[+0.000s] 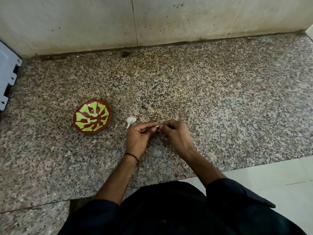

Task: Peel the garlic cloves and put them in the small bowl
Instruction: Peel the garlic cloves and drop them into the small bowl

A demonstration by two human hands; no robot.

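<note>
A small brown bowl (pixel 79 126) with a green pattern sits on the speckled granite counter (pixel 203 99), left of my hands. Peeled cloves (pixel 92 119) lie inside it. A white garlic bulb (pixel 130 120) rests on the counter between the bowl and my hands. My left hand (pixel 138 137) and my right hand (pixel 175 134) meet fingertip to fingertip just above the counter. Between them they pinch one small pale garlic clove (pixel 157 125), mostly hidden by the fingers.
A stained pale wall (pixel 152 19) runs along the back of the counter. A grey-white stepped object (pixel 7 77) stands at the left edge. The counter's front edge runs close to my body, with pale floor tiles (pixel 279 184) at the right.
</note>
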